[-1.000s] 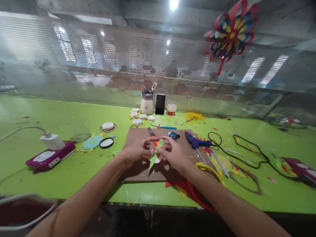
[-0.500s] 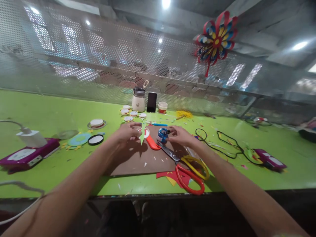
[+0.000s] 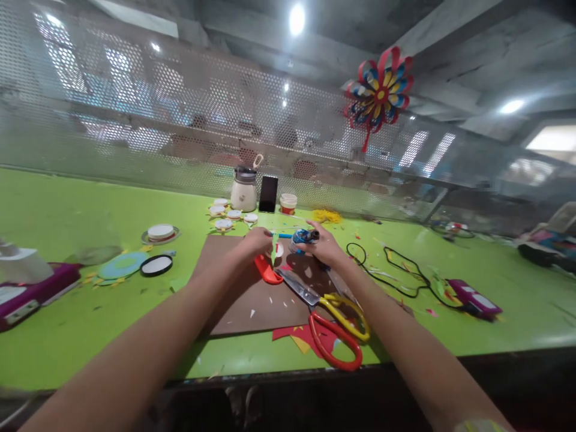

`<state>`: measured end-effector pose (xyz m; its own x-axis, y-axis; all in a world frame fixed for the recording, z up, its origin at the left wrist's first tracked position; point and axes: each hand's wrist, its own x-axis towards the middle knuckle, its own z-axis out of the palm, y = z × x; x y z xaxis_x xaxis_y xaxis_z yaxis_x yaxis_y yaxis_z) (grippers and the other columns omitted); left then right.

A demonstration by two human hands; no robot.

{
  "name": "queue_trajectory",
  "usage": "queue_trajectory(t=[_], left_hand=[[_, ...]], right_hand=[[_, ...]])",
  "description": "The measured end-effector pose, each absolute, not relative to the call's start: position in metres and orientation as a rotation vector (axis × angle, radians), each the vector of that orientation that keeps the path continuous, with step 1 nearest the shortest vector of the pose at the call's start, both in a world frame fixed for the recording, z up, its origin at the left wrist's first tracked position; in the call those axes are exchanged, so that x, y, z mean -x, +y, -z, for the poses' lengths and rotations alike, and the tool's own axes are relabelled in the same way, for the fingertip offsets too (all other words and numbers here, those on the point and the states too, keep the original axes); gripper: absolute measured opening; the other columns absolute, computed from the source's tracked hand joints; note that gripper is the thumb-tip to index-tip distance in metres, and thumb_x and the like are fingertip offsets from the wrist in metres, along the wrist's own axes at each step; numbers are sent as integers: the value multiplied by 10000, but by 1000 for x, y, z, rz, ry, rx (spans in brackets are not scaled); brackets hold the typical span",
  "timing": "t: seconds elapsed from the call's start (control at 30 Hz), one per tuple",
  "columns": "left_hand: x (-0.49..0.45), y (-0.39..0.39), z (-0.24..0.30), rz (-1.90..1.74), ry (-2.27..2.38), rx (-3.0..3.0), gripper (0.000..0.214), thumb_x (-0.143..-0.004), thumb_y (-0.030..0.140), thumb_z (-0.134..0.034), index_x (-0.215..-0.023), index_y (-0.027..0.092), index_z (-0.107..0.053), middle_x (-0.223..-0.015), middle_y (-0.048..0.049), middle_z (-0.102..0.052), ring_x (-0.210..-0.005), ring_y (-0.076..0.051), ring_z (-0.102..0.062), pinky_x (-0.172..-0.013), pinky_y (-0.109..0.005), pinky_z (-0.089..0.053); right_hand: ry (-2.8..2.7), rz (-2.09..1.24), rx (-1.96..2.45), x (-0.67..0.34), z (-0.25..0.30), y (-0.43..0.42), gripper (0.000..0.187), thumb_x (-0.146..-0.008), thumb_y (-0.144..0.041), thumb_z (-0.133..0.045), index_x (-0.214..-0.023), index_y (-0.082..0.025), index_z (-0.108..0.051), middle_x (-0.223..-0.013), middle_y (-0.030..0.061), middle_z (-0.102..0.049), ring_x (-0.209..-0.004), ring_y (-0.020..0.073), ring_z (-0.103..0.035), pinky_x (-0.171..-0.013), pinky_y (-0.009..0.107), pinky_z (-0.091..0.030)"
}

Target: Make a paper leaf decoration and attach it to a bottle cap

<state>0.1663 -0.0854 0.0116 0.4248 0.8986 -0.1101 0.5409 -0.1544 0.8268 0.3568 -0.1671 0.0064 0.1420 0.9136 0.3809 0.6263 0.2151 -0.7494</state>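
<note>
My left hand (image 3: pixel 255 242) pinches a narrow pointed strip of light green paper (image 3: pixel 274 247) above a brown board (image 3: pixel 238 312). My right hand (image 3: pixel 327 247) is closed around a small blue patterned container with a dark round tip (image 3: pixel 299 239); its exact kind is unclear. An orange-red curved object (image 3: pixel 266 270) lies just under the green strip, near a white disc (image 3: pixel 278 250) partly hidden by it. Large scissors (image 3: pixel 310 295) with one red and one yellow handle rest on the board between my forearms, blades pointing away.
Red and yellow paper scraps (image 3: pixel 288 337) lie at the board's front edge. Behind are small paper-trimmed discs (image 3: pixel 224 224), a white jug (image 3: pixel 243 193), a dark phone (image 3: pixel 269 194) and a tub (image 3: pixel 288 204). A black cord (image 3: pixel 407 258) and purple power strip (image 3: pixel 474 299) lie right.
My right hand has closed around the blue container, which now appears lifted and tilted. My left hand and the green strip have shifted right, nearer to it. The camera view has also shifted.
</note>
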Motion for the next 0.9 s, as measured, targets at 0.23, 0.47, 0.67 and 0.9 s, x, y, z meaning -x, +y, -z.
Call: queue_trajectory(t=[0.23,0.47,0.67,0.9], left_hand=[[-185,-84,-16,-192,1280,-1930,347,-881,333,-575,-1178,153,-571,-1186,-89,-592,-994,-236,-606,-815,-426,-526],[-184,-86,-24,-132,1375,-2032,345,-882,328,-575,-1184,161,-565,-1188,-92,-590,-997,-230,-606,-817,-423,-526],[-170,-83,-37,-294,1426,-2166,181,-796,244,-624,-911,125,-696,-891,-68,-689,-853,-217,-639,-709,-292,-493],[-126,-73,-46,-580,1508,-2168,279,-682,212,-588,-902,155,-750,-772,-39,-722,-687,-177,-631,-572,-214,-439]], right_hand=[[-1571,-398,1445,-348,-4,-160,794,-644,-342,-756,-1345,-138,-447,-1049,87,-647,-901,206,-613,-841,353,-474],[-1569,-402,1468,-349,5,-154,791,-638,-322,-767,-1347,-167,-451,-1032,76,-656,-908,212,-615,-850,363,-478],[-1557,-386,1529,-349,1,-157,785,-641,-309,-765,-1353,-181,-458,-1032,73,-662,-876,209,-621,-830,368,-488],[-1574,-335,1569,-350,-3,-156,777,-648,-316,-758,-1351,-169,-462,-1049,88,-660,-893,225,-632,-828,367,-491]])
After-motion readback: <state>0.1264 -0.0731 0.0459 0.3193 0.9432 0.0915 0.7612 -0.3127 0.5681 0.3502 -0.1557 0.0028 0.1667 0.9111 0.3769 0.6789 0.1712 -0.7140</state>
